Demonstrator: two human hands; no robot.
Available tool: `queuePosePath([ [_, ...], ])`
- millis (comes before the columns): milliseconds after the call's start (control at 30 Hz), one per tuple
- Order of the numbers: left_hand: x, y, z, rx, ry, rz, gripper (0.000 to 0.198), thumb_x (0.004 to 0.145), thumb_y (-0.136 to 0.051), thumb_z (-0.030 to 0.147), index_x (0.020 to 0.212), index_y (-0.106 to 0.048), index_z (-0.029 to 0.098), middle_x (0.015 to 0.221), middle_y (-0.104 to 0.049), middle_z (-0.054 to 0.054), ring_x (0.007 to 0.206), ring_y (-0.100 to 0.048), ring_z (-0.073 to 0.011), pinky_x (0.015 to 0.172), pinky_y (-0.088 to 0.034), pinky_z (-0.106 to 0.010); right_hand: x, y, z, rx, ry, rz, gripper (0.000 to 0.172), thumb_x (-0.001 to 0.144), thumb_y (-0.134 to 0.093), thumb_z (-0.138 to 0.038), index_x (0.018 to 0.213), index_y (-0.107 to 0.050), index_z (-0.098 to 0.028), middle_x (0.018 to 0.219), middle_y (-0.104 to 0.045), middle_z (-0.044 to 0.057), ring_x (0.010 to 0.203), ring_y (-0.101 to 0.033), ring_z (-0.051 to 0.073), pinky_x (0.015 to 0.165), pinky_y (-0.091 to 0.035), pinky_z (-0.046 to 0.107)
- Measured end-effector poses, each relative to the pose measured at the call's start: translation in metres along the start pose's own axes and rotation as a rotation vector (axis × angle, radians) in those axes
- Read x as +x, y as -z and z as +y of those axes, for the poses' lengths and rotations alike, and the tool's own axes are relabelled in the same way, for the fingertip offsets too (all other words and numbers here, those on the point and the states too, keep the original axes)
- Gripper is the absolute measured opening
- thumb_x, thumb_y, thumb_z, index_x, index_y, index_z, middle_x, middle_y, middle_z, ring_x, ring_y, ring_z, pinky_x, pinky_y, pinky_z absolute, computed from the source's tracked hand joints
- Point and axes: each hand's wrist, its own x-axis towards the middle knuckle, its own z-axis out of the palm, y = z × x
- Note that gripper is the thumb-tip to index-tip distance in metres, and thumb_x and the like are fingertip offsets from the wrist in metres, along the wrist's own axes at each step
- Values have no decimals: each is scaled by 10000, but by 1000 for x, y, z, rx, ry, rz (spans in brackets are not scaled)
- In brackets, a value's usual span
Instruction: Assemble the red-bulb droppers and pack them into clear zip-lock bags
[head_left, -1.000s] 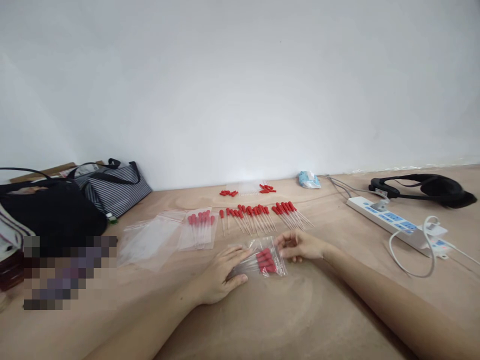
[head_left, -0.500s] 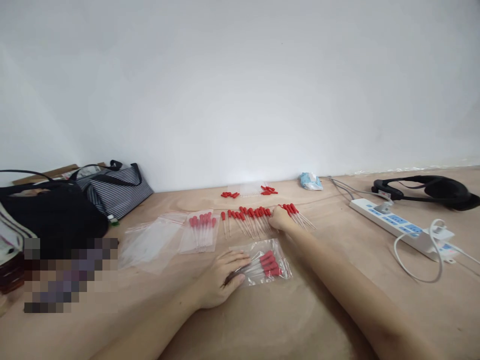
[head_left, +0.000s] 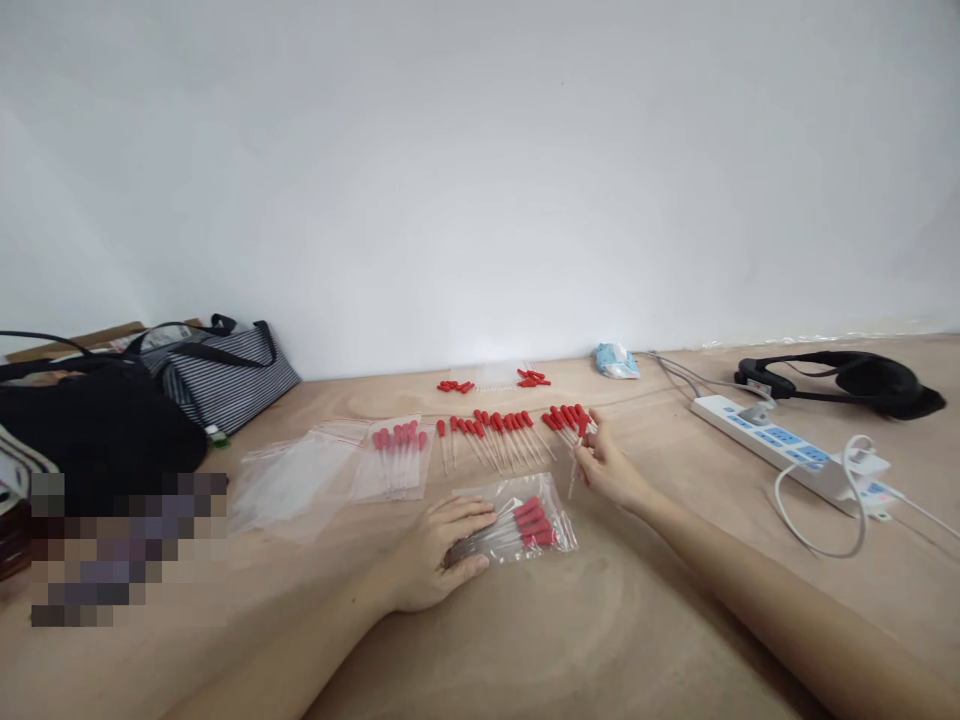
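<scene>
Between the fingers of my right hand (head_left: pixel 606 468) is a glass dropper (head_left: pixel 582 428), its red rubber bulb up and its thin tube pointing down. My left hand (head_left: pixel 442 545) lies on the near end of a clear zip bag (head_left: pixel 564 530), fingers stretched over it and thumb apart. Several red-bulbed droppers (head_left: pixel 534 523) show inside that bag; their tube ends are hidden by the hand. Beyond it, a row of loose droppers (head_left: pixel 495 425) lies on the table, with another cluster (head_left: pixel 562 415) just beside my right hand.
Left of the row lie a filled bag of droppers (head_left: pixel 397 465) and flat clear bags (head_left: pixel 292 480). Loose red bulbs (head_left: pixel 532 378) lie near the wall. A power strip (head_left: pixel 787 450), black headset (head_left: pixel 840 380) and blue packet (head_left: pixel 616 361) are rightward; a striped bag (head_left: pixel 232 370) stands left.
My right hand has come back from the row and moved right, now with a dropper in its fingers. My left hand stays on the bag. The view has shifted slightly.
</scene>
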Motion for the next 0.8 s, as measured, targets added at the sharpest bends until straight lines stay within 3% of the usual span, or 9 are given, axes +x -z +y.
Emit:
queuePosePath([
  [100,0,1,2,9,10,2,415,803,-500,323,1207,-476,232,1262,-481,-61,1179,-402,-234,1010,-273,-461,-13,-4,5,244,-69,57,769,740,-479,-282,1296,49,-220,673,-455,-55,409,-448,92,398,-397,232],
  [167,0,1,2,8,18,5,413,802,-502,326,1204,-479,235,1261,-483,-60,1178,-404,-233,1010,-272,-459,-17,-10,4,353,-101,95,757,703,-528,-294,1265,-24,-251,701,-465,-55,450,-494,98,421,-436,238],
  [267,0,0,2,3,5,13,424,797,-509,318,1213,-468,247,1266,-478,-52,1173,-408,-232,1008,-279,-449,-22,-20,0,491,-177,109,585,677,-559,-330,1131,-198,-258,673,-471,-66,511,-548,113,486,-481,259],
  [367,0,-1,1,10,-2,11,470,794,-508,314,1250,-419,243,1284,-458,-52,1183,-396,-231,1016,-265,-447,-27,-28,-3,598,-232,87,450,683,-557,-411,985,-266,-249,656,-506,-57,561,-584,130,559,-499,288],
  [533,0,0,2,36,36,-3,520,803,-494,338,1292,-354,228,1307,-427,-68,1207,-363,-231,1020,-259,-446,-31,-29,-6,670,-268,-46,408,612,-636,-433,841,-372,-221,648,-549,-46,531,-572,101,533,-476,240],
  [667,1,1,4,20,29,-3,526,805,-491,340,1299,-340,245,1316,-417,-56,1204,-365,-239,1016,-257,-455,-29,-24,-9,496,-310,-250,381,579,-667,-430,773,-448,-186,418,-448,-97,323,-435,66,320,-292,167],
  [800,0,0,2,25,29,0,548,800,-497,335,1310,-318,245,1324,-407,-56,1210,-355,-243,1020,-246,-458,-27,-22,-11,365,-323,-407,425,615,-615,-505,830,-500,-157,304,-403,-108,250,-335,54,291,-187,154],
])
